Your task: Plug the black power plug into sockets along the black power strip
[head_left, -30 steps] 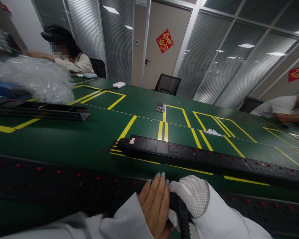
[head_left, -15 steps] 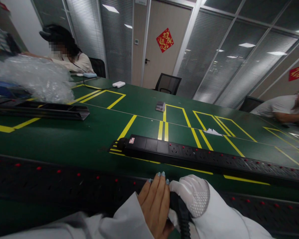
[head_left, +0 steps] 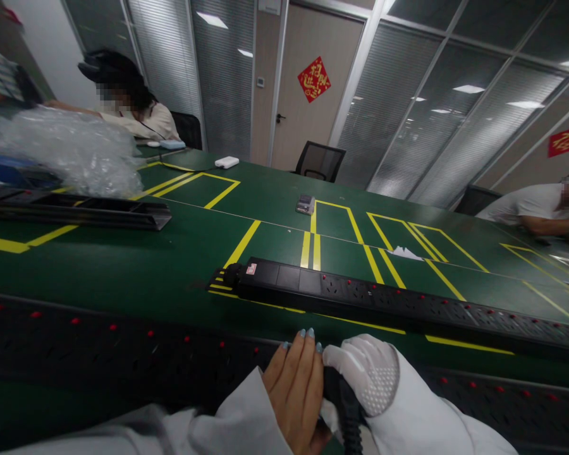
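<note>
Door [head_left: 308, 117] stands beyond green, yellow-taped tabletop [head_left: 189, 253]; right hand [head_left: 370, 370] grips black cable [head_left: 348, 414]; whether left hand [head_left: 296, 387] holds anything I cannot tell.

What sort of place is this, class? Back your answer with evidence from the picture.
Probably an office or meeting room serving as a workshop: long black socket strips lie on a large green table marked with yellow tape, before pale-framed glass partitions with blinds.

Power strip [head_left: 408, 298] beyond both hands [head_left: 296, 392]
</note>
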`<state>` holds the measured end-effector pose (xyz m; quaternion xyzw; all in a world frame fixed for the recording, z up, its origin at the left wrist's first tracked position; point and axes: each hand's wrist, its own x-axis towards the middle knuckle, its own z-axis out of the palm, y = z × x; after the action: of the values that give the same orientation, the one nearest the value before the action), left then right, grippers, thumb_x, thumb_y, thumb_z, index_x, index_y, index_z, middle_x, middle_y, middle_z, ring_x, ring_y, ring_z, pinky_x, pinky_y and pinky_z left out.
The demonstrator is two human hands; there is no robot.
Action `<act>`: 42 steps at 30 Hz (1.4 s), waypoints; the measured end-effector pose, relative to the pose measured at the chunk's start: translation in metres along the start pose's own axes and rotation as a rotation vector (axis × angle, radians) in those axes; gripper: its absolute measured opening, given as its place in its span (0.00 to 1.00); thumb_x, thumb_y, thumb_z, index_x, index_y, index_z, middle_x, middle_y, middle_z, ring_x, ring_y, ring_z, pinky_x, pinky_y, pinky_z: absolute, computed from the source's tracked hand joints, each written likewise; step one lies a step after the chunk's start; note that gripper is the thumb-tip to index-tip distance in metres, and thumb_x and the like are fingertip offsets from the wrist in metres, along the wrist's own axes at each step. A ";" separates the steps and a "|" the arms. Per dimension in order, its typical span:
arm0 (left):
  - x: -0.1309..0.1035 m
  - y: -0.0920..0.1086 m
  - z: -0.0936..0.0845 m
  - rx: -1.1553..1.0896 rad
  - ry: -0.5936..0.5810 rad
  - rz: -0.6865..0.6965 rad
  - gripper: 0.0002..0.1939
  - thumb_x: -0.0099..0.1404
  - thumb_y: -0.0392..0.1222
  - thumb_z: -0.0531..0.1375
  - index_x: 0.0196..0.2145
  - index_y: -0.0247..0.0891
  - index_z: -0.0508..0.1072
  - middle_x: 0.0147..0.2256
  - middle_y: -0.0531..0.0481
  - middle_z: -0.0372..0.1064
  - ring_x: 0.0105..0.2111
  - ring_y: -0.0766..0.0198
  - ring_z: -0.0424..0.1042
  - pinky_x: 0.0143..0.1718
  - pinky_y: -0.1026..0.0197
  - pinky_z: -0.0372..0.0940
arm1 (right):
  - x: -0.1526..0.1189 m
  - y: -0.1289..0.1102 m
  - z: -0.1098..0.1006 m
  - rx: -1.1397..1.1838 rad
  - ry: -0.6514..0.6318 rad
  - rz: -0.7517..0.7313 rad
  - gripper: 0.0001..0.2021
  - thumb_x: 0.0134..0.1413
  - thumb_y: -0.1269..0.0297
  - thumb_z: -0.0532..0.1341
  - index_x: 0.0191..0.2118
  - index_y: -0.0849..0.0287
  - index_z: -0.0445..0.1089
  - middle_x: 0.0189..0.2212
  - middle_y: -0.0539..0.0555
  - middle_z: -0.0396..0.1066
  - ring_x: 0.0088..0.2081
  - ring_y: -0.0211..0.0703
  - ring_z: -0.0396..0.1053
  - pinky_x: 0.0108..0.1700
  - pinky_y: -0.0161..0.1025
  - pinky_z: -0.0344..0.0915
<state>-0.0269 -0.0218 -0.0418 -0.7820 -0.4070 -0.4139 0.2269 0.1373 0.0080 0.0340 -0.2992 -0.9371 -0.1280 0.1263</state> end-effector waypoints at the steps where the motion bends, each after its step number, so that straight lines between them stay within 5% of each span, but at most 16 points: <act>1: 0.000 0.000 0.000 -0.002 0.001 -0.005 0.26 0.67 0.45 0.39 0.43 0.26 0.71 0.47 0.37 0.69 0.50 0.51 0.66 0.50 0.54 0.58 | 0.000 0.000 -0.001 0.004 -0.010 0.003 0.15 0.56 0.52 0.55 0.39 0.60 0.65 0.24 0.50 0.65 0.27 0.39 0.65 0.29 0.36 0.60; 11: 0.001 -0.001 -0.002 0.017 -0.015 0.028 0.26 0.66 0.43 0.39 0.44 0.25 0.71 0.47 0.37 0.69 0.51 0.51 0.66 0.50 0.54 0.58 | -0.002 -0.004 -0.012 0.053 -0.058 0.008 0.14 0.61 0.57 0.55 0.46 0.61 0.65 0.41 0.54 0.67 0.37 0.38 0.68 0.38 0.40 0.68; 21: 0.000 0.000 -0.001 0.009 -0.007 0.013 0.28 0.68 0.45 0.37 0.43 0.25 0.72 0.47 0.36 0.69 0.51 0.51 0.65 0.52 0.54 0.57 | 0.007 0.002 -0.004 0.068 -0.051 0.002 0.18 0.57 0.48 0.53 0.35 0.60 0.65 0.23 0.49 0.64 0.24 0.37 0.63 0.24 0.36 0.54; 42: 0.001 0.000 -0.001 -0.008 0.003 -0.002 0.27 0.67 0.43 0.37 0.42 0.26 0.72 0.46 0.36 0.70 0.50 0.51 0.66 0.50 0.53 0.58 | 0.003 0.000 0.011 -0.094 0.134 -0.009 0.07 0.53 0.59 0.56 0.35 0.56 0.62 0.19 0.47 0.62 0.21 0.42 0.62 0.24 0.39 0.50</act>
<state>-0.0267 -0.0220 -0.0405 -0.7819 -0.4058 -0.4167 0.2241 0.1331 0.0133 0.0252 -0.2912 -0.9209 -0.1922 0.1737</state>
